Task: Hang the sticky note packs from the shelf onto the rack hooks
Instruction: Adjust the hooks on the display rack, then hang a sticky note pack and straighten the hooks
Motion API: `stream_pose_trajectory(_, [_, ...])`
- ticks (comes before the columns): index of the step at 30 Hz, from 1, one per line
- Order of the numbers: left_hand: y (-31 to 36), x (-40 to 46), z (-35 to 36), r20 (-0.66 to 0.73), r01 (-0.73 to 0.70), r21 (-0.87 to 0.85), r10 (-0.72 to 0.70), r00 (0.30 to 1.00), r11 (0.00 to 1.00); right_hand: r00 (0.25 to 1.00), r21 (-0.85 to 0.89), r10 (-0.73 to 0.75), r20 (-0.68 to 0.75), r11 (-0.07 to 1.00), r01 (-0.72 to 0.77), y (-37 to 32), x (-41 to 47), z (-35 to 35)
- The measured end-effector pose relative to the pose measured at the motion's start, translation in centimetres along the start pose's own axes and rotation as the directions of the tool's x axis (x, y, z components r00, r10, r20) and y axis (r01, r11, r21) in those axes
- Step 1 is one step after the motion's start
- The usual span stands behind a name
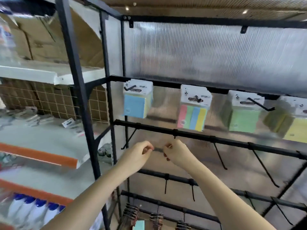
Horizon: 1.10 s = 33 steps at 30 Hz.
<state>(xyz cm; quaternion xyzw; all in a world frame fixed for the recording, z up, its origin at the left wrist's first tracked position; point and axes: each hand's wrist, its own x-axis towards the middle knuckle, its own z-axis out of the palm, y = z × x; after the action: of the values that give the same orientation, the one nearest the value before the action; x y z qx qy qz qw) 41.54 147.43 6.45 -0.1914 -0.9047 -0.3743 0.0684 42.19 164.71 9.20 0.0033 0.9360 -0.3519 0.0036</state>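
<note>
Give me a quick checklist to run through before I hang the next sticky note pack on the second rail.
1. Top rail stocked: ok. Blue pack, striped multicolour pack, green pack and yellow pack hang there.
2. Free hooks on the second rail: ok. Hook and its neighbours are bare.
3. Hook being handled: cannot tell whether it is seated; left hand and right hand pinch its ends.
4. Pack in hand: not ok. Neither hand holds a pack.
5. Packs left on the shelf: ok, several lie there, blurred.
</note>
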Motion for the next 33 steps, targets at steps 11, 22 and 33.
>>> stream_pose_trajectory(11, [-12.6, -10.6, -11.6, -0.168, 0.388, 0.056, -0.375, 0.912, 0.920, 0.906, 0.043, -0.369, 0.206, 0.929, 0.369, -15.0, -2.5, 15.0])
stream_pose_trajectory(22, [-22.1, -16.4, -19.2, -0.281, 0.602, 0.135, -0.552, 0.785, 0.787, 0.811, 0.101, -0.481, 0.333, 0.874, 0.476, -24.5, 0.8, 27.2])
stream_pose_trajectory(33, [-32.8, -10.8, -27.2, -0.281, 0.706, 0.140, -0.655, 0.701, 0.695, 0.829, 0.110, -0.413, 0.377, 0.909, 0.402, -33.1, 11.1, 37.9])
